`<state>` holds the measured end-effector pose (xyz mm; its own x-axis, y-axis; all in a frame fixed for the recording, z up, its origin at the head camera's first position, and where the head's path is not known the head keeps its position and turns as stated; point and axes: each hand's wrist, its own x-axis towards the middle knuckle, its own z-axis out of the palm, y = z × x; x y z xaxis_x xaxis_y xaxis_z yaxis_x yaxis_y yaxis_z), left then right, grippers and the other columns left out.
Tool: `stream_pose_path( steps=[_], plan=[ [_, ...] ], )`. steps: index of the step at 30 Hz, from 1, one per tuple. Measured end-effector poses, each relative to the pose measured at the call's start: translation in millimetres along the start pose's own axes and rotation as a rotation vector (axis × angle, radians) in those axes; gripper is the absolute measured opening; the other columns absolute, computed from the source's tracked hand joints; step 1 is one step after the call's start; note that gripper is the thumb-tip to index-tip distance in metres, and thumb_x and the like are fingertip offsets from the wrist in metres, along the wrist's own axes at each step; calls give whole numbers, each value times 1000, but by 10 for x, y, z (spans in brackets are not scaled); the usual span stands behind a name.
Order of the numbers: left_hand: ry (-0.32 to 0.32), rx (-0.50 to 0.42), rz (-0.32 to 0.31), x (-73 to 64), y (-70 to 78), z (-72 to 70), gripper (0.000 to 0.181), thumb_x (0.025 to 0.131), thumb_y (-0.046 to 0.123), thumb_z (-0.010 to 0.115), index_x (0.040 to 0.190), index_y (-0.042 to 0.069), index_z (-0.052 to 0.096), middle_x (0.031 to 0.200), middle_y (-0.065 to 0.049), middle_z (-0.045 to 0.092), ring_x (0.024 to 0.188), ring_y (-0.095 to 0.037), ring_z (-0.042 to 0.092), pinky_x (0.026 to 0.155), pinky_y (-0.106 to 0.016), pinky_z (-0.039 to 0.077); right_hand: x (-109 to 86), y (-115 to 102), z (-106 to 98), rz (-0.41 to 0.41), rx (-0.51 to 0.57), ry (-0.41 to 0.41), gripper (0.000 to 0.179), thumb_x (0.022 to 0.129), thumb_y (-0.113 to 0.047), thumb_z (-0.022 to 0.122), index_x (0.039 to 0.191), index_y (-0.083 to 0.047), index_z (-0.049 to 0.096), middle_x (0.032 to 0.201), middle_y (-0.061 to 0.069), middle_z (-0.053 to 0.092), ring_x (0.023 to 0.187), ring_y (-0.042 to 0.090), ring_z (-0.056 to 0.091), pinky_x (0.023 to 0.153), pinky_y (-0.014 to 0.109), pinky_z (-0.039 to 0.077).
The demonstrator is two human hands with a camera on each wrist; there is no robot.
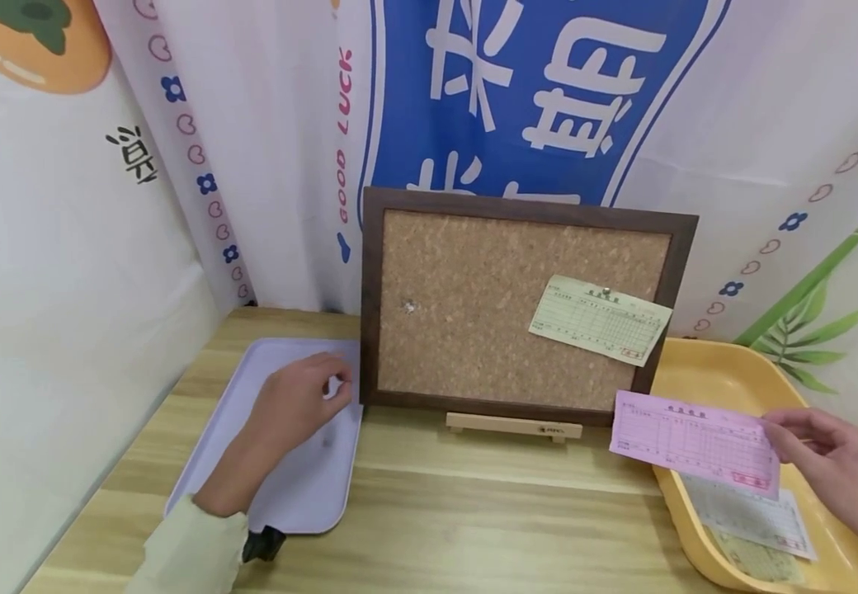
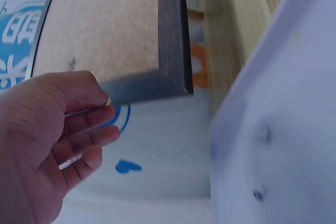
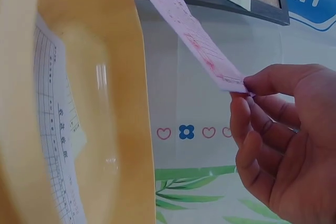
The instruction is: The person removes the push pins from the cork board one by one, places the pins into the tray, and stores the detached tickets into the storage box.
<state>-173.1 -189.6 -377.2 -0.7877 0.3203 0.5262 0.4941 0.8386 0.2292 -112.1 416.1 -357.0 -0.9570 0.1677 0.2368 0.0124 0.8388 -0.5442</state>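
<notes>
My right hand [image 1: 837, 462] pinches the right end of a pink receipt slip [image 1: 696, 441] between thumb and fingers, over the yellow tray [image 1: 711, 355]. The slip's left end overlaps the lower right corner of a framed cork board [image 1: 466, 313]. Above the lilac tray [image 1: 251, 371], my left hand [image 1: 299, 400] pinches a tiny gold-coloured pushpin [image 2: 108, 100], mostly hidden by the fingertips. A green receipt slip [image 1: 596, 326] hangs tilted on the board under one pushpin [image 1: 606, 290]. Something small and silvery [image 1: 410, 307] sits on the cork at left.
More slips, one white [image 1: 759, 520] and one yellowish [image 1: 759, 561], lie in the yellow tray. A few small pins [image 2: 257, 195] lie in the lilac tray. The board leans on a small wooden stand [image 1: 511, 425] on the wood-grain table [image 1: 503, 511], before a printed curtain [image 1: 280, 165].
</notes>
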Motion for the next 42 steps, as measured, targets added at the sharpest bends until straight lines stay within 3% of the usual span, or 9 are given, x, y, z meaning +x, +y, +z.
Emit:
stream_pose_path(
  steps=[4, 7, 12, 17, 25, 35, 42],
  plan=[
    [-89, 28, -135, -108, -119, -22, 7, 84, 5, 75, 84, 12, 72, 80, 0, 67, 64, -11, 55, 53, -31, 46, -27, 99, -1, -38, -40, 5, 21, 100, -16, 68, 108, 3, 70, 81, -4, 71, 63, -2, 58, 55, 17, 42],
    [-129, 32, -186, -159, -182, -24, 7, 83, 5, 76, 84, 11, 72, 79, 0, 66, 63, -12, 54, 52, -31, 45, -34, 176, -5, -60, -88, 11, 19, 99, -14, 68, 105, 4, 71, 80, 0, 71, 62, -4, 55, 54, 17, 41],
    [-136, 38, -188, -215, -283, -34, 9, 82, 4, 77, 83, 12, 72, 78, 1, 66, 62, -11, 53, 51, -32, 45, -31, 290, -8, -53, -137, 26, 16, 98, -12, 68, 102, 4, 72, 78, 1, 69, 62, -6, 53, 53, 18, 40],
    [-145, 39, -187, -298, -360, -68, 11, 81, 3, 76, 81, 13, 72, 76, 2, 66, 62, -11, 53, 53, -33, 45, -4, 353, -7, -13, -184, -11, 20, 100, -16, 66, 102, 3, 71, 82, 5, 70, 64, 5, 58, 54, 23, 39],
    [-143, 63, -203, -382, -445, -100, 12, 80, 2, 77, 81, 13, 72, 77, 1, 66, 61, -10, 52, 51, -31, 44, -52, 457, 17, 11, -214, -6, 18, 98, -14, 67, 99, 3, 72, 81, 7, 70, 65, 11, 60, 56, 27, 39],
    [-167, 84, -196, -387, -499, -142, 12, 78, 3, 79, 82, 13, 74, 77, 1, 68, 63, -11, 54, 54, -34, 46, -69, 427, 103, 60, -201, -80, 22, 101, -20, 65, 100, 2, 71, 87, 11, 71, 77, 37, 69, 67, 54, 48],
    [-213, 74, -222, -413, -500, -122, 11, 79, 6, 81, 83, 14, 74, 78, 2, 67, 64, -12, 54, 52, -35, 46, -138, 364, 126, 42, -209, -80, 22, 102, -21, 65, 101, 0, 71, 86, 9, 70, 72, 32, 69, 64, 51, 49]
  ],
)
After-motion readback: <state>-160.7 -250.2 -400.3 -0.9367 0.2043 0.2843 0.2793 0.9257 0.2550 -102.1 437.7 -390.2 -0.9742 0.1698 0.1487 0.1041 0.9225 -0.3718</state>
